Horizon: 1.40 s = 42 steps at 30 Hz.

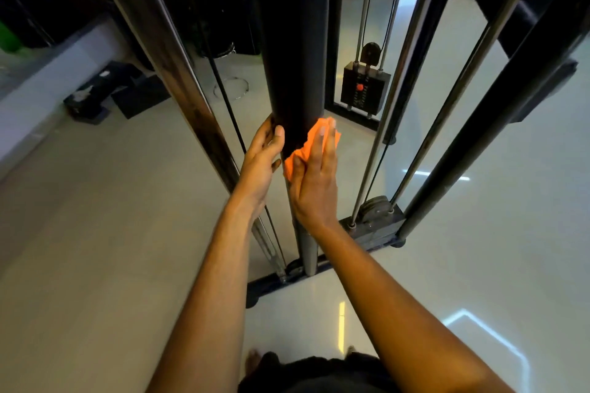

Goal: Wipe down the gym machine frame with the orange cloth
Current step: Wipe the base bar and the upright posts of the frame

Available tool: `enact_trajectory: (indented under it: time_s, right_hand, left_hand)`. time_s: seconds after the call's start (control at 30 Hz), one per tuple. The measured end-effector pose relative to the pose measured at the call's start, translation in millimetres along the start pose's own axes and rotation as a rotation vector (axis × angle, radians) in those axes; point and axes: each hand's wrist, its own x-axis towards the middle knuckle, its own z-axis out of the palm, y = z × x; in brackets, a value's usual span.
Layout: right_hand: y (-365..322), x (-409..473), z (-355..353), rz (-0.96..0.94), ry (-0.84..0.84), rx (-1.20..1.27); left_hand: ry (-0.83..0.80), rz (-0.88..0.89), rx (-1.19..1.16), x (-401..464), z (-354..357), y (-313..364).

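A thick black upright post (295, 51) of the gym machine frame rises in the middle of the head view. The orange cloth (305, 147) lies against the post's right side. My right hand (314, 182) presses it flat there with straight fingers. My left hand (261, 159) rests on the post's left side, fingers extended, thumb toward the front. The lower part of the post is hidden behind both hands.
Chrome guide rods (380, 124) and black cables run at the right, ending at a base bar (376, 230). A weight stack (365, 86) with a red pin stands behind. A shiny angled frame bar (178, 73) is at left. Dark boxes (95, 96) lie on the glossy floor.
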Motion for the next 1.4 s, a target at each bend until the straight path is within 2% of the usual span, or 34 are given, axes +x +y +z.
enact_trajectory:
  time_s: [0.1, 0.2, 0.4, 0.53, 0.6, 0.67, 0.87, 0.93, 1.0, 1.07, 1.2, 1.27, 1.4]
  right_hand:
    - [41, -34, 0, 0.015, -0.132, -0.016]
    - [51, -40, -4, 0.094, -0.220, 0.034]
    - [20, 0, 1, 0.006, -0.041, 0.162]
    - [64, -39, 16, -0.041, -0.118, 0.015]
    - [84, -61, 20, 0.032, -0.189, -0.032]
    - [85, -66, 17, 0.096, -0.230, 0.020]
    - [55, -34, 19, 0.032, -0.043, 0.124]
    - [76, -53, 33, -0.001, -0.041, 0.048]
    - [100, -75, 41, 0.010, -0.108, -0.036]
    - [115, -91, 46, 0.024, -0.138, -0.026]
    - [99, -63, 52, -0.112, 0.003, 0.098]
    - [102, -47, 56, -0.244, 0.074, 0.048]
    - [150, -82, 57, -0.349, -0.059, -0.173]
  left_hand:
    - [0.031, 0.005, 0.010, -1, 6, -9]
    - [0.044, -0.027, 0.006, 1, 6, -22]
    - [0.030, -0.006, 0.018, 6, 6, -37]
    - [0.049, 0.007, 0.012, 9, 6, -49]
    - [0.053, -0.011, 0.021, 10, 7, -57]
    - [0.057, -0.026, 0.027, 9, 7, -66]
    - [0.014, 0.047, 0.036, 12, 5, -85]
    - [0.011, 0.082, 0.039, 14, 4, -93]
    - [0.010, 0.112, 0.052, 19, 4, -98]
    - [-0.009, 0.120, 0.055, 22, 0, -112]
    - [-0.052, 0.114, 0.047, 24, -10, -136]
    - [-0.051, 0.123, 0.031, 28, -16, -143]
    - [-0.047, 0.176, 0.046, 35, -19, -154]
